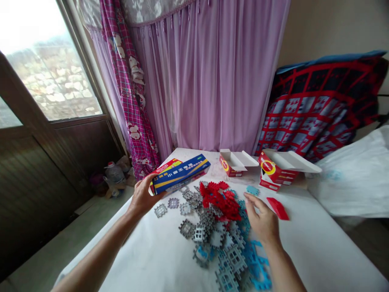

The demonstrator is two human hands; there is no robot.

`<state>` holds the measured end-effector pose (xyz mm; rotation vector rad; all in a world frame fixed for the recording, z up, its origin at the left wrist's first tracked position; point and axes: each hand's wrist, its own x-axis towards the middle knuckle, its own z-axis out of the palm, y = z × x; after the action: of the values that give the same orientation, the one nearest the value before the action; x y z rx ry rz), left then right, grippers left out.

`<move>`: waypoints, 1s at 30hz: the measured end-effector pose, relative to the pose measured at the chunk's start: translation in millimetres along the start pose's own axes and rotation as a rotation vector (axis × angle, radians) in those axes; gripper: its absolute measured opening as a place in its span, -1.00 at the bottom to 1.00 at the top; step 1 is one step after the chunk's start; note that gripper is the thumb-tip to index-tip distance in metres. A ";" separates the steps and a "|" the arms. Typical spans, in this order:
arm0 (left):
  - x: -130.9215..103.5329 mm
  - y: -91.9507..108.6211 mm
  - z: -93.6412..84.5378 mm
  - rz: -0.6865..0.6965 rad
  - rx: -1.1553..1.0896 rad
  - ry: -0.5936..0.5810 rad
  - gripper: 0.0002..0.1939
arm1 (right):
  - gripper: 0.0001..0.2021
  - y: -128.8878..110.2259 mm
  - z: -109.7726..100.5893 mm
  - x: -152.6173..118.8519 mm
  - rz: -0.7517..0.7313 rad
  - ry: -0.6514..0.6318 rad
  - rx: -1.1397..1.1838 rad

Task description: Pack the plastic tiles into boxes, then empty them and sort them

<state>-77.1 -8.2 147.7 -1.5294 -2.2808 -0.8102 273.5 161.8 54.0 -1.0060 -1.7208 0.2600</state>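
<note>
My left hand (145, 194) is closed on the near-left end of a long blue box (182, 172) with yellow stripes and white lettering. The box is tilted above the table's left side. A red and yellow surface (168, 165) shows just behind it; I cannot tell whether it belongs to the same box. To the right of a heap of interlocking plastic pieces, my right hand (263, 221) hovers with thumb and forefinger slightly apart, nothing visible between them. Red pieces (220, 198) lie on top of the heap, grey pieces (206, 221) to the left and front, blue pieces (257, 263) at the near right.
Two open red and white boxes, a smaller one (232, 162) and a larger one (276, 168), stand at the table's back right. A red flat piece (278, 208) and a teal piece (253, 190) lie nearby. Purple curtains (212, 81) hang behind the white-covered table (146, 251).
</note>
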 end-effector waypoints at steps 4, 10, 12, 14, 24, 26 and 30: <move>-38.2 44.6 22.2 0.224 -0.143 -0.083 -0.40 | -0.50 -22.2 -23.3 -2.5 -0.094 -0.063 0.009; -79.8 85.1 55.4 0.434 -0.296 -0.185 -0.44 | -0.41 -27.5 -78.6 -10.3 -0.298 -0.517 -0.199; -87.0 87.3 60.7 0.424 -0.308 -0.201 -0.43 | -0.40 -26.0 -87.1 -16.6 -0.321 -0.626 -0.265; -90.0 85.8 63.0 0.415 -0.313 -0.208 -0.42 | -0.37 -26.5 -89.1 -20.3 -0.353 -0.646 -0.312; -76.8 71.9 73.1 0.425 -0.292 -0.213 -0.41 | -0.41 -35.6 -74.5 -7.4 -0.583 -0.623 -0.479; -75.0 70.4 75.7 0.426 -0.292 -0.206 -0.43 | -0.42 -33.3 -72.5 -9.9 -0.643 -0.584 -0.513; -71.1 66.7 76.4 0.431 -0.298 -0.199 -0.47 | -0.48 -30.9 -70.8 -16.8 -0.730 -0.515 -0.551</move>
<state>18.2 1.9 69.2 -2.2220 -1.8961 -0.9326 320.7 109.6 89.8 -0.6332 -2.5898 -0.4951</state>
